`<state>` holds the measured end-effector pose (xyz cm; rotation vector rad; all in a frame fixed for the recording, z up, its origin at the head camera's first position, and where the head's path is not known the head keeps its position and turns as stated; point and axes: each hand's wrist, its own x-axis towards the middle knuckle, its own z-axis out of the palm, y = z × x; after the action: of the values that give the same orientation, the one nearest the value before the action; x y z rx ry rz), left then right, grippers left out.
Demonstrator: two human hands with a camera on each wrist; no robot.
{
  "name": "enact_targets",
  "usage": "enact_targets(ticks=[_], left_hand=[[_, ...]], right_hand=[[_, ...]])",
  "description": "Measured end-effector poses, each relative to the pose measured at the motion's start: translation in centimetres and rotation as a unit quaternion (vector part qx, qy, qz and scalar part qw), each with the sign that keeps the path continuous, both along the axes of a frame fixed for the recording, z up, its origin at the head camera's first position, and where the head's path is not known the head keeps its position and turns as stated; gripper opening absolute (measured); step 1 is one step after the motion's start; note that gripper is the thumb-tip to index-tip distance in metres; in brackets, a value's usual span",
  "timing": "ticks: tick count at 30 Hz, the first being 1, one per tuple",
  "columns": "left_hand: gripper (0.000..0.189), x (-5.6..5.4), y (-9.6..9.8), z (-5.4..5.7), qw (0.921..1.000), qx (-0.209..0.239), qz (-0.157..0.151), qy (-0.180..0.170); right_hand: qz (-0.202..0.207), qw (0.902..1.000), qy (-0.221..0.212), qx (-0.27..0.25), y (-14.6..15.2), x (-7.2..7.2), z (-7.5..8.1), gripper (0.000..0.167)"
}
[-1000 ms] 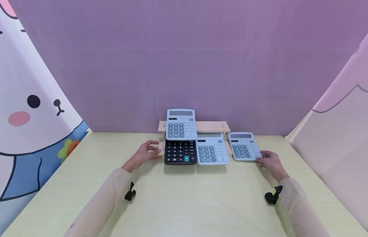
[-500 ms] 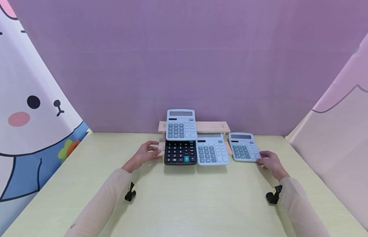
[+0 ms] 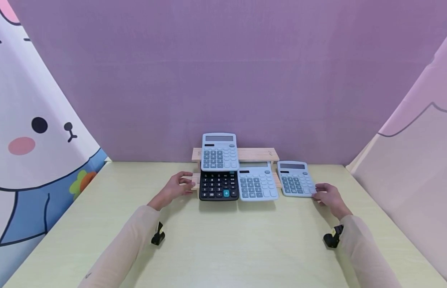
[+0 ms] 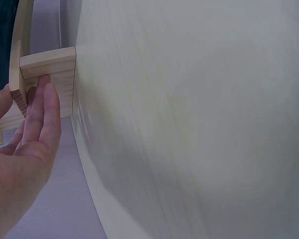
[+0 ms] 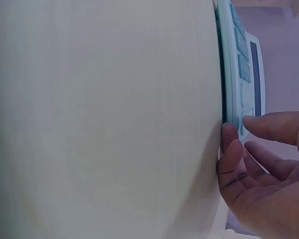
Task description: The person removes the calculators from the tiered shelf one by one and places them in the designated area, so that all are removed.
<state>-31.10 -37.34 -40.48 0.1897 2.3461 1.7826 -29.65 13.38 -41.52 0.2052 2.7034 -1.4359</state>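
Observation:
A small two-tier wooden rack (image 3: 257, 154) stands at the back of the table. My left hand (image 3: 174, 187) grips the left end of its lower shelf; in the left wrist view, the thumb lies on one side of the board (image 4: 17, 74) and the fingers reach beneath it. A light blue calculator (image 3: 219, 152) leans on the upper tier. Below it a black calculator (image 3: 219, 187) and another light blue calculator (image 3: 258, 185) lean on the lower tier. To the right of the rack, my right hand (image 3: 329, 197) pinches the near right corner of a third light blue calculator (image 3: 296, 182).
The pale wood-look table (image 3: 237, 244) spreads in front of the rack. Behind it hangs a purple cloth (image 3: 227, 80). Cartoon-printed cloth (image 3: 50, 160) borders the left side, and a pink and white cloth (image 3: 417, 160) the right.

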Motion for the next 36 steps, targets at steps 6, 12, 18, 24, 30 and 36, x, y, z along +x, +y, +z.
enact_targets(ticks=[6, 12, 18, 24, 30, 36], left_hand=[[0.053, 0.1, 0.0, 0.0, 1.0000, 0.003, -0.002, 0.001], [0.052, 0.0, -0.1, 0.0, 1.0000, -0.001, 0.000, 0.003], [0.052, 0.0, -0.1, 0.1, 1.0000, -0.001, -0.002, 0.004], [0.052, 0.0, -0.1, 0.0, 1.0000, -0.003, 0.000, 0.003], [0.053, -0.2, -0.1, -0.1, 1.0000, -0.004, -0.002, 0.001], [0.053, -0.1, -0.1, -0.1, 1.0000, 0.001, -0.002, 0.001]], right_hand=[[0.001, 0.9999, 0.010, -0.003, 0.2, 0.2, 0.5, 0.055], [0.008, 0.9995, 0.031, -0.005, 0.0, 0.1, 1.3, 0.054], [0.020, 0.9982, 0.057, -0.005, -0.7, 0.0, 2.3, 0.051], [0.028, 0.9962, 0.081, -0.015, -2.1, 0.1, 3.0, 0.052], [0.050, 0.9938, 0.090, -0.041, -3.3, 0.2, 3.0, 0.049], [0.071, 0.9914, 0.095, -0.056, -5.4, 0.7, 3.7, 0.047]])
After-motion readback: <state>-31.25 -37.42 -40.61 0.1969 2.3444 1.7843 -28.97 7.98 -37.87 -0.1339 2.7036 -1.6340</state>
